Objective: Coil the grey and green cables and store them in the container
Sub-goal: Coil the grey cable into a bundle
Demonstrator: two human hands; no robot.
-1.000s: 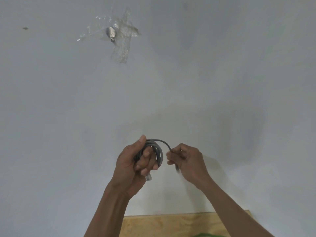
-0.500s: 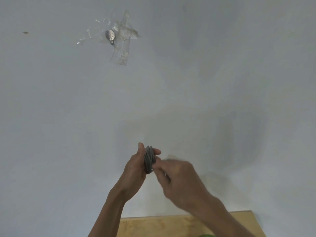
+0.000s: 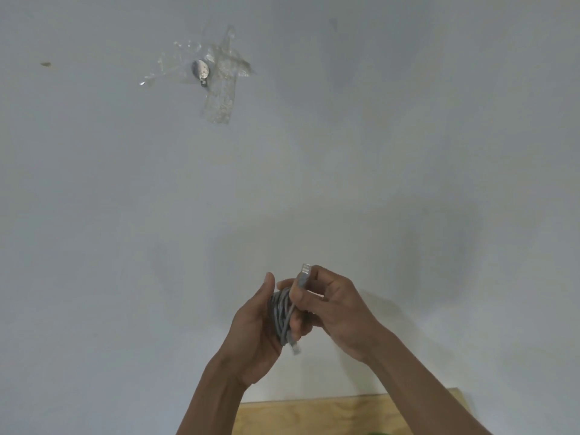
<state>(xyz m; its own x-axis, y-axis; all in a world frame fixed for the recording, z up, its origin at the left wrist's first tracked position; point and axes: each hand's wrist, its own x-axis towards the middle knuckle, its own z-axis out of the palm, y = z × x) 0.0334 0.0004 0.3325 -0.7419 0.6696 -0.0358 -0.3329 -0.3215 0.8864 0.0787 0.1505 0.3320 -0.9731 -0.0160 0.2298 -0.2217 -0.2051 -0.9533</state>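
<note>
Left hand (image 3: 255, 332): curled partway, thumb raised and pressed along one side of the grey cable (image 3: 281, 312), remaining digits wrapped behind the bundle. Cable wound into a tight coil, held edge-on to the head camera, gripped firmly between thumb and palm. One clear connector (image 3: 295, 347) hanging free below the coil, just under the left palm.

Right hand (image 3: 334, 306): closed in a pinch on the free end of the same cable, thumb and forefinger clamped just below the second connector (image 3: 305, 271), which points upward above the knuckles. Other digits folded loosely, touching the coil's right side. Both hands touching one another around the bundle.

Held up in front of a plain pale wall (image 3: 408, 136), apart from it; shadows cast on the wall behind. Wooden surface (image 3: 314, 414) visible at bottom edge, between the forearms, its far edge meeting the wall and its right corner showing. Open room to left, right and above the hands. Clear tape patch (image 3: 219, 80) with a small metal fitting (image 3: 201, 72) on wall, well apart, upper left. Container not in view.
</note>
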